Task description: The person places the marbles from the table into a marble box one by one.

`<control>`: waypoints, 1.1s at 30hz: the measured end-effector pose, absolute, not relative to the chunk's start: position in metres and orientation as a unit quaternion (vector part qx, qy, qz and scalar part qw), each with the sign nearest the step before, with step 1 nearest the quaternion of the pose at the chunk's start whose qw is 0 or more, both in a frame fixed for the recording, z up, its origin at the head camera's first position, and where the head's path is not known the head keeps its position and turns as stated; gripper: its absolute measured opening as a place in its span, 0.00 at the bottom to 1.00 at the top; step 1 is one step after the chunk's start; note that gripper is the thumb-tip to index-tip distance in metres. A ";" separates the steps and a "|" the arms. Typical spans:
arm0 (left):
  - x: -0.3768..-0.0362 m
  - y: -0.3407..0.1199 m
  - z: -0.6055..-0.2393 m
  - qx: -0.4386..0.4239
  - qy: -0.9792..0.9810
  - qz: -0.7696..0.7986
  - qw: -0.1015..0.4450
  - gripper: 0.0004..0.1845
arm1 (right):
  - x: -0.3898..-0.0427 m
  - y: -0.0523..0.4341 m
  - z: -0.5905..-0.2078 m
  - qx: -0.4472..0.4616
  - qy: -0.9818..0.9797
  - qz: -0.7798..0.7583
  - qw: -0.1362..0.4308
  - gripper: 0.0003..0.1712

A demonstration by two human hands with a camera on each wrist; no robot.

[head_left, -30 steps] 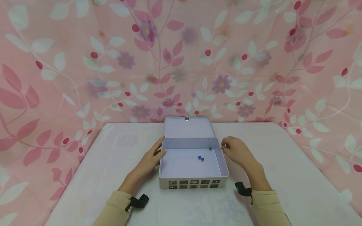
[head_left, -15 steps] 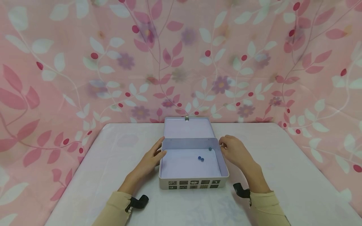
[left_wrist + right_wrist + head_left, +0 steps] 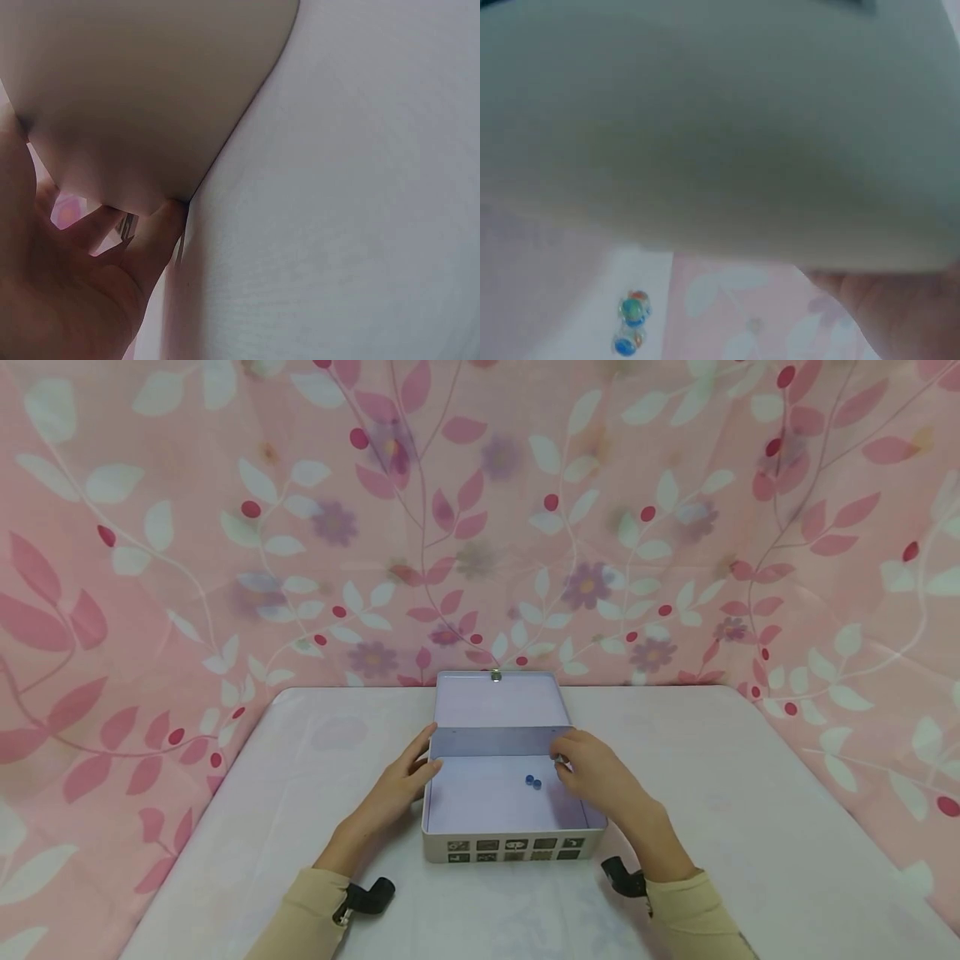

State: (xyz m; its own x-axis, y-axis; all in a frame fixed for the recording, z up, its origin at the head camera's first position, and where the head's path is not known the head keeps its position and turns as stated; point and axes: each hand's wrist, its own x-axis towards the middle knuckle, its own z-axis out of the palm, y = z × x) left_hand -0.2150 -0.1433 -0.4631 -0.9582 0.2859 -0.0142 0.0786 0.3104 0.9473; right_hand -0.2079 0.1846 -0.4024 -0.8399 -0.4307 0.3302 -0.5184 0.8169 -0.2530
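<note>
A white rectangular metal tin [image 3: 510,847] with small black-and-white picture panels along its front wall sits on the white tabletop [image 3: 750,810], midway between the left and right edges and nearer the far edge than the front. Its hinged lid [image 3: 497,700] is open and leans back toward the far edge. Your left hand [image 3: 397,785] rests against the tin's left wall, fingers relaxed and nearly straight, thumb at the rim; the left wrist view confirms fingers lying along the wall without curling round it. Your right hand [image 3: 596,777] is over the tin's interior at the far right corner, fingertips drawn together; a pinch is apparent, but I cannot tell what, if anything, sits between them. Two small blue glass marbles [image 3: 532,782] lie touching each other on the tin floor, right of centre and just left of your right hand; they also show in the right wrist view [image 3: 630,326]. A pink floral curtain [image 3: 225,527] hangs behind the tabletop.
</note>
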 end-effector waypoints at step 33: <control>-0.216 -0.144 -0.466 0.118 0.806 0.573 0.087 0.35 | -0.198 0.151 -0.428 0.255 -0.958 0.125 -0.036 0.07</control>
